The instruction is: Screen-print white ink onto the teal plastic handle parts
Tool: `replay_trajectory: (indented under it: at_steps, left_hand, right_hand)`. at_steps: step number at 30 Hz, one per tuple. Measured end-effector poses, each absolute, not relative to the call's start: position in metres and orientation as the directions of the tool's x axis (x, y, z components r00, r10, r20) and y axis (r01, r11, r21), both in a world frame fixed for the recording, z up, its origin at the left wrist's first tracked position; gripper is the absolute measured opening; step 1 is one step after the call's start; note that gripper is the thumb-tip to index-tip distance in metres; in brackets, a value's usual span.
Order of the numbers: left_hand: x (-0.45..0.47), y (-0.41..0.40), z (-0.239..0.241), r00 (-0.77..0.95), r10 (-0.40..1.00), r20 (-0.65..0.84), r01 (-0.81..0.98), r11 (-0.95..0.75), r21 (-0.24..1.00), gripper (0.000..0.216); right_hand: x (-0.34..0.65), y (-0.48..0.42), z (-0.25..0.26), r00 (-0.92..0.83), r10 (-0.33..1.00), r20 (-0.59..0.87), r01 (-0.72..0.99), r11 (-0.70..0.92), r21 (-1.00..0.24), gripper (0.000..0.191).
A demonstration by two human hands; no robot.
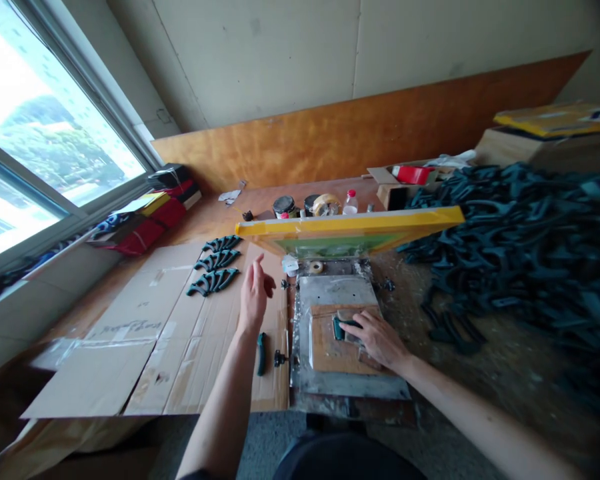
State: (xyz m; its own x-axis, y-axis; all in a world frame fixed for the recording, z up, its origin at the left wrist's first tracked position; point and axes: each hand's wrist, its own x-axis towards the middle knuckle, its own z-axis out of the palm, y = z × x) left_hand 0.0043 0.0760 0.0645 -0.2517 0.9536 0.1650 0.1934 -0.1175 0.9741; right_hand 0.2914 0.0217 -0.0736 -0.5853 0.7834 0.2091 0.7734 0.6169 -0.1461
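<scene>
My right hand [380, 339] is on a dark green curved plastic handle [339, 328], its fingers closed over the piece at the wooden block on a brown board [325, 357]. This board rests on a grey metal plate [305, 383]. My left hand [255, 293] is raised over the cardboard, index finger stretched up and the others loosely bent, with nothing seen in it. A single dark green handle [261, 353] lies below it on the cardboard. A yellow-edged screen printing frame [350, 225] with green mesh is tilted up behind the plate.
Several handles [213, 282] lie in rows on the flattened cardboard [130, 327]. A big heap of dark green handles [520, 247] fills the right side. Jars [284, 205], a tape roll [327, 205] and a red-capped bottle [351, 202] stand behind the frame. Black knobs [280, 359] flank the plate.
</scene>
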Motion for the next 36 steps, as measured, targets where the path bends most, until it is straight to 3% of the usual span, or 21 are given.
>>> replay_trajectory:
  at_steps: [2,4,9,11,13,15,17,21,23,29,32,36]
  left_hand:
    - [0.019,0.088,0.098,-0.214,0.956,0.201,-0.027,-0.212,0.977,0.060]
    - [0.023,0.087,0.116,-0.170,0.966,0.194,-0.101,-0.213,0.972,0.064]
    - [0.001,0.037,0.084,-0.146,0.989,-0.010,-0.004,0.009,1.000,0.067]
    - [-0.007,0.015,0.048,-0.100,0.983,-0.153,0.048,0.158,0.986,0.063]
    - [-0.010,-0.001,0.007,-0.066,0.964,-0.259,0.108,0.265,0.958,0.066]
    - [-0.009,-0.007,-0.029,-0.083,0.948,-0.308,0.202,0.319,0.926,0.072]
    - [-0.006,-0.006,-0.056,-0.122,0.940,-0.318,0.330,0.341,0.880,0.069]
    - [-0.008,-0.001,-0.078,-0.133,0.938,-0.320,0.498,0.343,0.797,0.057]
    - [-0.010,0.000,-0.080,-0.123,0.936,-0.330,0.538,0.342,0.770,0.054]
    - [-0.014,-0.001,-0.088,-0.082,0.947,-0.311,0.524,0.306,0.795,0.052]
    - [-0.014,-0.001,-0.090,-0.070,0.953,-0.294,0.483,0.290,0.826,0.052]
    - [-0.013,-0.001,-0.085,-0.060,0.950,-0.307,0.407,0.304,0.861,0.053]
  right_hand:
    - [0.297,0.020,-0.074,-0.575,0.793,0.202,0.783,0.605,-0.146,0.051]
    - [0.311,0.022,-0.072,-0.540,0.823,0.175,0.800,0.567,-0.197,0.049]
    - [0.362,0.055,-0.036,-0.175,0.965,0.194,0.890,0.239,-0.389,0.037]
    - [0.366,0.073,-0.013,-0.117,0.961,0.251,0.879,0.218,-0.424,0.036]
    - [0.351,0.088,0.007,-0.171,0.924,0.341,0.859,0.309,-0.408,0.040]
    - [0.322,0.098,0.019,-0.274,0.873,0.404,0.855,0.414,-0.314,0.054]
    - [0.289,0.103,0.022,-0.385,0.848,0.364,0.861,0.472,-0.191,0.057]
    - [0.257,0.089,0.003,-0.497,0.855,0.147,0.843,0.516,-0.154,0.016]
    - [0.260,0.072,-0.010,-0.547,0.828,0.125,0.810,0.561,-0.172,0.012]
    - [0.294,0.035,-0.012,-0.820,0.559,0.124,0.525,0.820,-0.227,0.021]
    - [0.294,0.039,-0.008,-0.784,0.606,0.136,0.556,0.783,-0.280,0.017]
    - [0.286,0.029,-0.025,-0.694,0.621,0.366,0.594,0.780,-0.197,0.030]
